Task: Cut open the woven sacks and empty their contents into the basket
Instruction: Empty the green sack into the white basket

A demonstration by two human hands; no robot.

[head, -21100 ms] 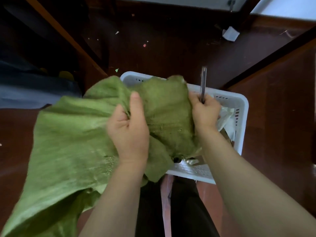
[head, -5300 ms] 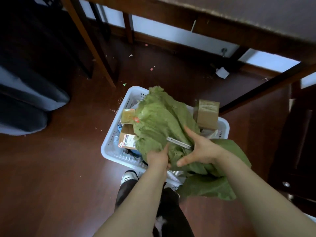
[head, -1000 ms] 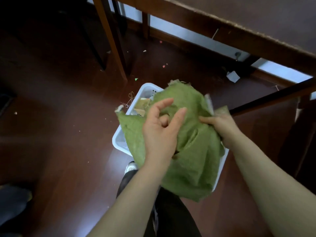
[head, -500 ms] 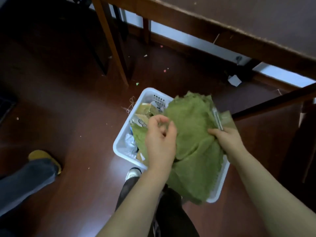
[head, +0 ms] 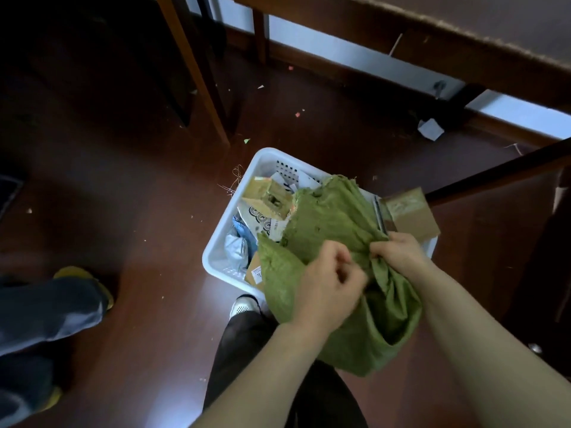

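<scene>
Head view: crumpled green sack (head: 333, 217) pinched by fingers (head: 335, 253) of left hand (head: 327, 288) and right hand (head: 398, 254)

Both bare forearms are held out forward, pretty close together. The left hand (head: 327, 282) and right hand (head: 398, 251) are curled, with the green sack (head: 333, 217) bunched in each.

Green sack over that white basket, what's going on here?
A person holds a green woven sack bunched above a white basket on the floor, left hand and right hand both gripping its cloth. The basket holds cardboard boxes and wrapped parcels. A thin metal tool sticks up beside the right hand. The sack looks limp, probably emptied.
</scene>
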